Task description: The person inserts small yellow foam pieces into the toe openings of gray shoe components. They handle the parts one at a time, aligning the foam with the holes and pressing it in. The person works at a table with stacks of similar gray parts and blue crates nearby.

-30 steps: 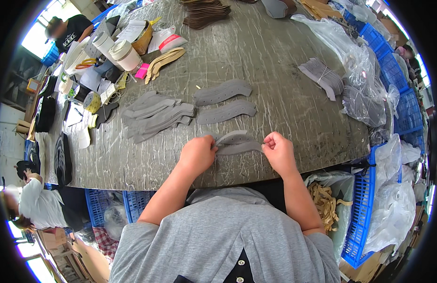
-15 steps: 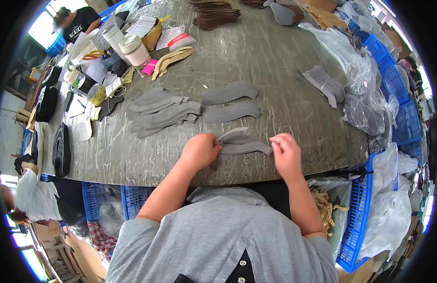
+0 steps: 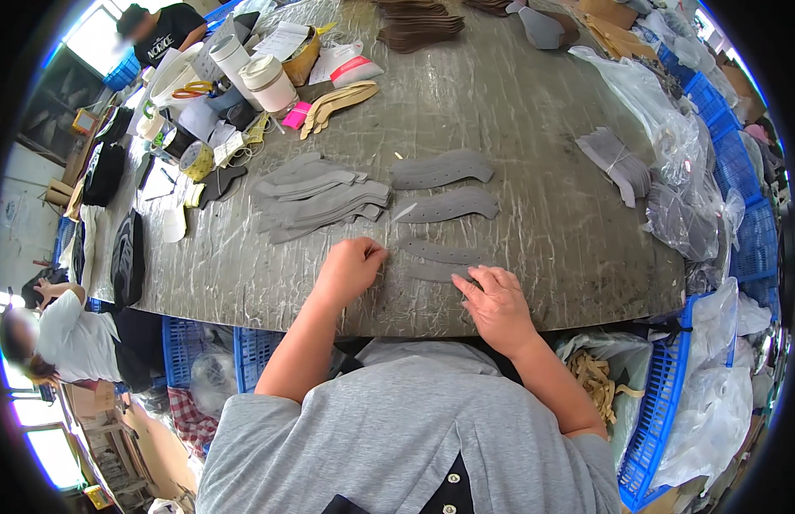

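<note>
In front of me lie two narrow, curved grey pieces, one with a row of small holes [image 3: 444, 252] and a plainer grey strip [image 3: 432, 272] just nearer. My right hand [image 3: 500, 313] rests its fingertips at the right end of the plainer strip, fingers apart. Left of both pieces is my left hand [image 3: 350, 272], thumb and fingers pinched together; whatever may be between them is hidden. Farther off are two wider holed grey pieces, an upper one [image 3: 442, 169] and a lower one [image 3: 449, 206]. A thin pale sliver [image 3: 404, 212] lies at the lower one's left end.
Piled grey pieces [image 3: 320, 197] lie to the left, with a tied grey bundle [image 3: 616, 164] at right. Jars [image 3: 269, 84], scissors [image 3: 192, 89] and papers crowd the far left. Blue crates [image 3: 659, 420] and plastic bags stand at right. Two other people are at left.
The two near pieces, overlapped before, now lie apart. My right hand has come left and down onto the plainer strip. A pale sliver now shows on the lower wider piece. The view has shifted.
</note>
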`<move>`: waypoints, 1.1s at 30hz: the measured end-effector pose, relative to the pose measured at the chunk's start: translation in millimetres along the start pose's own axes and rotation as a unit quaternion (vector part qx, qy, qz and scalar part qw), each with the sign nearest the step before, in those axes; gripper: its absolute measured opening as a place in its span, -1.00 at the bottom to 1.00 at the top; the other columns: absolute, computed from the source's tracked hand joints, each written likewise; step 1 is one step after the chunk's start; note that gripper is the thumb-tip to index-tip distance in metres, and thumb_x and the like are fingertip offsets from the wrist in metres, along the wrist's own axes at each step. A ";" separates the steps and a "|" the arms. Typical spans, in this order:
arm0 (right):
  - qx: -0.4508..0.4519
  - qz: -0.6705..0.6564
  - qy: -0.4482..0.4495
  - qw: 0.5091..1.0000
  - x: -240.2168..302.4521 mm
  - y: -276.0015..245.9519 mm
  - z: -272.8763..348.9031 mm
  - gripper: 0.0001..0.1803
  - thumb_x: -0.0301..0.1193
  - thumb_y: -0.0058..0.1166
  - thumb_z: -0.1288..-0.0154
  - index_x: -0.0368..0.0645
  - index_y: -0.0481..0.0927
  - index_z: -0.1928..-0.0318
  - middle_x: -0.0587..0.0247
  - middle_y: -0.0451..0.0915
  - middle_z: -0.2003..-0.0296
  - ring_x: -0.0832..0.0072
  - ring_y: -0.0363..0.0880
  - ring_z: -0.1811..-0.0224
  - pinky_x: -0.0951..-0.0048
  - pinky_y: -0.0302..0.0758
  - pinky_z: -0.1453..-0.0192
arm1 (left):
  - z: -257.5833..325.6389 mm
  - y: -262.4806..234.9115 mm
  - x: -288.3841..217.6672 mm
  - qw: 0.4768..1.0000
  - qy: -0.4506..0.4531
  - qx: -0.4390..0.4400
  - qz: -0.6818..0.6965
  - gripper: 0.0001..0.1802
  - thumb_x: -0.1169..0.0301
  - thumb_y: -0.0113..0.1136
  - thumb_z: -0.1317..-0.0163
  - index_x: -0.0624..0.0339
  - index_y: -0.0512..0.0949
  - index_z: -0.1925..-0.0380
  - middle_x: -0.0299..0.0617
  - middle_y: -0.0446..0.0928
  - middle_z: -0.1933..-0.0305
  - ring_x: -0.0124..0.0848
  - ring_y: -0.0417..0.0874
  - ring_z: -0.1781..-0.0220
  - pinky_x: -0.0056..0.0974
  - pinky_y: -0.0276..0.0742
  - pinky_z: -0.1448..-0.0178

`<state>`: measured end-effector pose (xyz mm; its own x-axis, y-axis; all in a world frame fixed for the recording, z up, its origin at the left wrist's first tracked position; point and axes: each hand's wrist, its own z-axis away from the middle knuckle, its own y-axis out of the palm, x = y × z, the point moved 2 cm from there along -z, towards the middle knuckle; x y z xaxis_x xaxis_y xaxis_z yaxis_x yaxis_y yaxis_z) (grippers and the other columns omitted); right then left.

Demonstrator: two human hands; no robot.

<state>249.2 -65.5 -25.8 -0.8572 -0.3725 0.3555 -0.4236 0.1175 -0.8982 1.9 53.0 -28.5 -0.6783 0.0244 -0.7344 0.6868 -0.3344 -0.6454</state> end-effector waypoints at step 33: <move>-0.140 -0.744 0.220 0.615 7.6 -9.6 -36.7 -0.73 -0.57 0.16 -0.37 -0.23 0.52 -0.05 0.22 0.62 0.27 0.58 0.60 0.33 0.55 0.48 0.30 | 39.2 9.5 -66.4 0.932 0.347 -0.035 -0.098 -0.43 0.35 0.30 -0.23 -0.04 0.46 -0.27 -0.12 0.57 0.27 -0.20 0.61 0.36 -0.16 0.59 0.28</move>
<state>236.0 -35.6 -5.0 0.5705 0.0195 0.8211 -0.8161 0.1253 0.5641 43.2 11.3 22.4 -0.4764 0.6902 -0.5446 0.5994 -0.1982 -0.7755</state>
